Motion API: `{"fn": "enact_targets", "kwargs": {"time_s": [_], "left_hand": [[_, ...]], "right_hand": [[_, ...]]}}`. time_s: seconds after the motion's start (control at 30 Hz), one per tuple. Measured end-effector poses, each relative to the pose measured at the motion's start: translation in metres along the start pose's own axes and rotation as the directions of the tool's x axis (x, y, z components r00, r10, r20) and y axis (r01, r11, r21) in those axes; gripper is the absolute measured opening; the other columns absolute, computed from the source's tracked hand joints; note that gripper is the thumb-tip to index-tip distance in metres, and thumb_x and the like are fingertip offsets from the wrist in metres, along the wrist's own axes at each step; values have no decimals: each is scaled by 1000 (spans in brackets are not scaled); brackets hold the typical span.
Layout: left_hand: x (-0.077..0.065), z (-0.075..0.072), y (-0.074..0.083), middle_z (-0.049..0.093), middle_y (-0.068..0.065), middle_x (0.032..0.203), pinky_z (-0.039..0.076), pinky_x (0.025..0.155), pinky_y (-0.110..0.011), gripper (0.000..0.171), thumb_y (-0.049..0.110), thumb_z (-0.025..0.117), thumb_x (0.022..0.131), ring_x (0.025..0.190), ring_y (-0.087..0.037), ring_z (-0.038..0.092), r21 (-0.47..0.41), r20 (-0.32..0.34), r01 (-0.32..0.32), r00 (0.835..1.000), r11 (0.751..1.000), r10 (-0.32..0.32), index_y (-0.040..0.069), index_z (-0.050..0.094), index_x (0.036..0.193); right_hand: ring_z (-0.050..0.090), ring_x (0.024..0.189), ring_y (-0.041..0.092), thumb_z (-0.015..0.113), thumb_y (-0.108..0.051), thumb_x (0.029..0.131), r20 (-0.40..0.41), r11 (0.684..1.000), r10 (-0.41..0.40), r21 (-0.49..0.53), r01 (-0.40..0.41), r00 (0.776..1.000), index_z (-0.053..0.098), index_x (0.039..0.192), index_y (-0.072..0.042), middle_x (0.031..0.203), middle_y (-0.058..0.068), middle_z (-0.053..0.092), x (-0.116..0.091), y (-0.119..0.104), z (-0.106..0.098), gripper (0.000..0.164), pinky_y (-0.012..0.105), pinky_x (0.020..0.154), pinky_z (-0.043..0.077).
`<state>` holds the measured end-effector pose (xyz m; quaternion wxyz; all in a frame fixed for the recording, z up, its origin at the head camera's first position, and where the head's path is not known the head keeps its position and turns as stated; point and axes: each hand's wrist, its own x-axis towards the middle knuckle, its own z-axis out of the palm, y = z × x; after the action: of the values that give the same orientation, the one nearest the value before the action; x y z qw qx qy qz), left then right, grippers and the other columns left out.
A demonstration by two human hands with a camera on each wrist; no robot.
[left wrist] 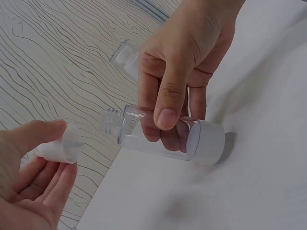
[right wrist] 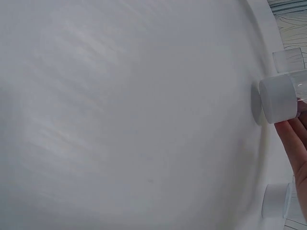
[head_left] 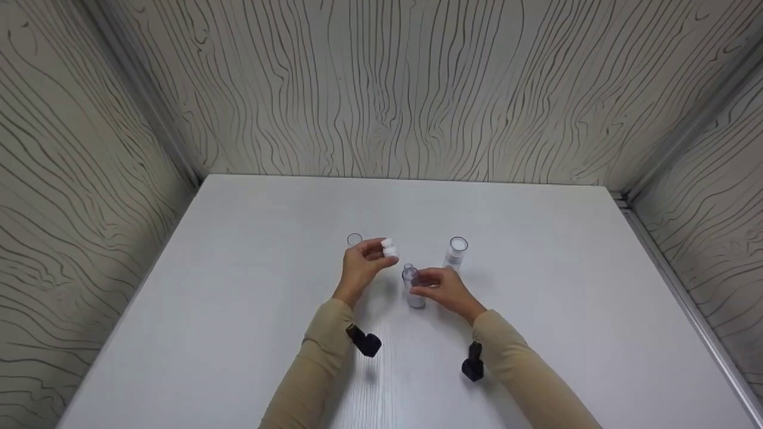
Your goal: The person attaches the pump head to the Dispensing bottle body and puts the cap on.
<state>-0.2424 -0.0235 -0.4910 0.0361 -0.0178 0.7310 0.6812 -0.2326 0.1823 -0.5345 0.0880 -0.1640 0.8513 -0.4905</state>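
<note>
My left hand [head_left: 361, 265] pinches a small white screw-on pump top [head_left: 388, 248] between thumb and fingers. In the left wrist view the open underside of this pump top [left wrist: 67, 146] faces the bottle. My right hand [head_left: 444, 289] grips a clear bottle [head_left: 411, 280] around its side, thumb in front and fingers behind. The bottle [left wrist: 158, 139] has a bare threaded neck and a white base [right wrist: 278, 98]. Its neck stands just right of and below the pump top in the head view, with a gap between them.
Behind my right hand stands a second clear container [head_left: 456, 250] with white inside. A clear, round-rimmed cap [head_left: 354, 239] stands behind my left hand, partly hidden. The white table [head_left: 262, 238] meets a wood-grain patterned wall [head_left: 381, 89] at the back.
</note>
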Motion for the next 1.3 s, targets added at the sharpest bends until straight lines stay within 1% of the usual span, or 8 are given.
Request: {"fn": "enact_targets", "kwargs": {"time_s": [0.2,0.33,0.4,0.57,0.83,1.0,1.1,1.3], "left_hand": [[-1,2,3,68,-20,117,58,90,-29,49,8,80,76,108,-27,69,22,11,-13,1000,1000,13,-1,63,121],[-2,3,3,68,-20,116,59,89,-29,48,7,80,76,107,-26,69,16,18,-15,1000,1000,15,-2,63,120],[-2,4,3,68,-19,117,59,89,-30,48,6,80,76,107,-26,69,9,16,-4,1000,1000,4,-1,63,120],[-3,8,1,68,-20,118,59,90,-30,47,5,79,76,109,-27,69,2,11,-6,1000,1000,6,0,63,119],[-4,12,0,69,-20,115,59,89,-30,45,4,79,75,108,-28,69,14,1,-37,999,999,37,-1,64,117],[-6,13,0,68,-20,117,59,90,-31,45,5,79,76,109,-29,69,27,20,-57,998,998,57,-1,63,118],[-7,15,-2,68,-20,119,59,91,-31,46,5,79,77,111,-29,68,35,35,-63,997,997,62,-1,63,119],[-9,17,-7,67,-20,120,58,92,-29,46,4,78,77,111,-29,68,49,58,-67,996,997,64,-1,62,119]], "right_hand": [[68,104,37,74,-22,84,-4,1000,-1,0,1,1000,64,116,9,111,26,69,1,1,1,45,40,90,59],[68,103,38,74,-19,84,-8,1000,-13,-1,13,1000,64,114,10,110,28,69,1,1,1,43,42,89,59],[68,103,38,74,-20,84,-10,1000,-19,-10,19,1000,64,114,10,110,27,69,1,1,1,43,41,88,59],[68,105,37,74,-22,84,-8,1000,-12,0,12,1000,64,115,8,112,26,69,0,0,1,44,38,90,59],[68,102,38,74,-20,84,-13,999,-39,7,39,999,66,113,8,109,26,70,0,0,1,40,40,88,59],[69,101,37,73,-20,85,-13,999,-51,-6,51,999,67,112,6,107,25,71,1,1,3,38,38,87,60],[69,101,36,72,-17,86,-14,999,-40,-15,39,999,67,112,5,107,24,71,1,2,4,34,39,87,59],[68,100,41,70,-7,86,-18,999,-53,-14,52,998,65,110,10,106,28,70,1,3,6,30,46,87,58]]}}
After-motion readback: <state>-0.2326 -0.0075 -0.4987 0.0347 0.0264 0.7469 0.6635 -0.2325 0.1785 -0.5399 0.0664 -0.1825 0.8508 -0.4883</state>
